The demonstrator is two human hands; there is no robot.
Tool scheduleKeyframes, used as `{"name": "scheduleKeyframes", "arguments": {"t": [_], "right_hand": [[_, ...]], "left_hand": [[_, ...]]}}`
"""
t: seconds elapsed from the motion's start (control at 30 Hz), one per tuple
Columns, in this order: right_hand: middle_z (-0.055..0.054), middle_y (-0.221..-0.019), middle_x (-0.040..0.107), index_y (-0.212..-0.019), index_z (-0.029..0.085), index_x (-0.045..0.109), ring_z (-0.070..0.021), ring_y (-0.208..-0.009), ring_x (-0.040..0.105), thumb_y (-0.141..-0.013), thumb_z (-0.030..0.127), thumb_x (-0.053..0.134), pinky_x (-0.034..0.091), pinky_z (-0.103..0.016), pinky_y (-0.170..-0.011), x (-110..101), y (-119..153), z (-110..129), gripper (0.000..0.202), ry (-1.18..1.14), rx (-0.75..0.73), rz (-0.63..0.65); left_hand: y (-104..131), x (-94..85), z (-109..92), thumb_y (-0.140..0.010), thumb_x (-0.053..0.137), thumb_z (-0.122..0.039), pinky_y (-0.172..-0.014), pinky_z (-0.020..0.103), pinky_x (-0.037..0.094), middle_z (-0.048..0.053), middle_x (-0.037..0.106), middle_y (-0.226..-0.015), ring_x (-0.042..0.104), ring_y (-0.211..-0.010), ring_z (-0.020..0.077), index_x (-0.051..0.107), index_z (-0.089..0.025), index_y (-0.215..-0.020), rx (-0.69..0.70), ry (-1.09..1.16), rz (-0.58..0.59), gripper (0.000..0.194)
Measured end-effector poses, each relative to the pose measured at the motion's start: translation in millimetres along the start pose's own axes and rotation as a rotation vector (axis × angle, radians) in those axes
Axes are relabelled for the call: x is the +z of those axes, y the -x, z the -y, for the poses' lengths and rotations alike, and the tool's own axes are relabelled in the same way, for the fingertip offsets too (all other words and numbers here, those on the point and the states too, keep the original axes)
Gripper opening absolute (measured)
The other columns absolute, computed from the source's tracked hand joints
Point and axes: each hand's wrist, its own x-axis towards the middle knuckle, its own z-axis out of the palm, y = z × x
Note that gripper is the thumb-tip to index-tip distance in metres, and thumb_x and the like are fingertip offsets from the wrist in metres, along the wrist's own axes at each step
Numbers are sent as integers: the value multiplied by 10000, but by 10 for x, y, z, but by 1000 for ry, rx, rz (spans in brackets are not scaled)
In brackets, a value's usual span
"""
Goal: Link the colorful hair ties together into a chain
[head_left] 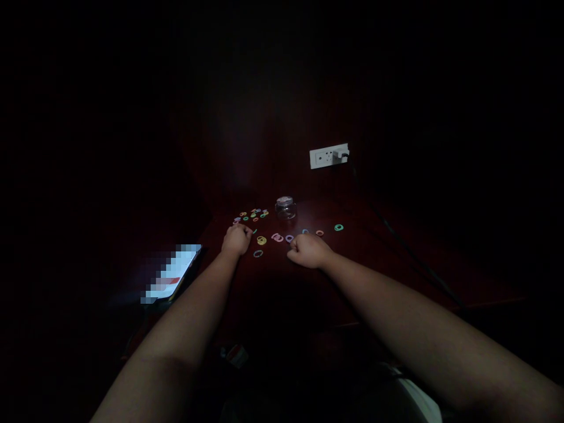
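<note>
Small coloured hair ties lie on the dark red table [273,282]. My left hand [237,241] is closed at the left, with a green hair tie [254,231] at its fingertips. My right hand [309,251] rests on the table with its fingers curled in; what they hold, if anything, is hidden. A purple hair tie [289,238] and a blue one [305,232] are beside it. Between my hands are a yellow hair tie [261,240], pink ones [277,237] and a grey-blue one [258,254]. Farther right lie an orange tie [319,233] and a green one [338,227].
Beyond my hands stands a clear lidded jar [285,208]. Several more hair ties [253,215] are scattered at the back left. A lit phone [176,276] is left of my left forearm. A wall socket [328,156] holds a plug, and its dark cable [396,235] runs down the right side.
</note>
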Motion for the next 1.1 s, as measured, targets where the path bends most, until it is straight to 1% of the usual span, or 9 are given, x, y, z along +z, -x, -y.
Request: {"name": "scheduleKeyframes", "arguments": {"t": [0.13,0.27,0.4,0.53,0.63,0.83,0.9,1.0,1.1], "right_hand": [[-67,-730,663,-687,185,640,-169,-649,575,-745,322,460,330,-253,-568,41,72,45,233,63,-96,-8],[-35,-663,615,-639,176,578,-135,-606,528,-744,312,487,313,-239,-561,73,157,18,194,-30,-179,-38],[31,-579,482,-667,164,487,-78,-524,406,-781,337,472,288,-199,-508,82,117,-85,208,-494,-123,-78],[69,-564,378,-768,161,450,-64,-496,345,-796,348,460,276,-178,-472,61,43,-179,189,-897,-91,-107],[72,-557,384,-779,155,465,-59,-485,336,-775,330,497,261,-176,-459,23,40,-232,178,-917,-127,-13],[62,-569,421,-752,154,493,-56,-488,353,-762,298,512,260,-179,-465,-18,68,-285,145,-758,-126,110],[55,-586,443,-757,156,504,-61,-499,364,-764,304,510,272,-184,-470,-17,72,-289,148,-730,-140,136],[47,-599,460,-744,153,512,-65,-512,378,-768,312,504,287,-190,-481,-21,75,-288,161,-713,-157,147],[45,-603,455,-728,149,509,-66,-518,384,-769,307,501,289,-191,-483,-29,77,-288,163,-728,-169,155]], "left_hand": [[109,-97,-133,-845,389,-325,-950,330,376,86,594,-1080,508,-1056,217,590,-172,-897,67,62,-12,259],[280,-214,-378,-859,369,-364,-765,253,462,35,638,-906,586,-817,154,553,-170,-910,227,247,68,272],[406,-304,-637,-844,422,-359,-759,251,455,34,634,-887,586,-815,151,561,-163,-895,369,464,8,245],[460,-369,-760,-830,460,-355,-778,267,452,45,641,-901,589,-841,165,586,-161,-909,363,513,-74,244],[452,-414,-729,-822,469,-351,-765,271,456,46,646,-913,591,-836,171,603,-165,-909,358,481,-32,245],[325,-500,-476,-840,384,-294,-808,284,440,37,642,-963,581,-876,170,596,-164,-987,246,381,-85,289],[293,-516,-408,-827,350,-253,-784,269,440,27,646,-942,582,-841,161,614,-162,-947,219,319,-16,304],[276,-531,-363,-790,337,-230,-709,243,430,4,657,-826,579,-745,148,657,-175,-806,204,192,170,325],[280,-545,-365,-770,371,-285,-641,239,405,2,663,-763,572,-684,147,675,-192,-751,168,83,211,319]]}}
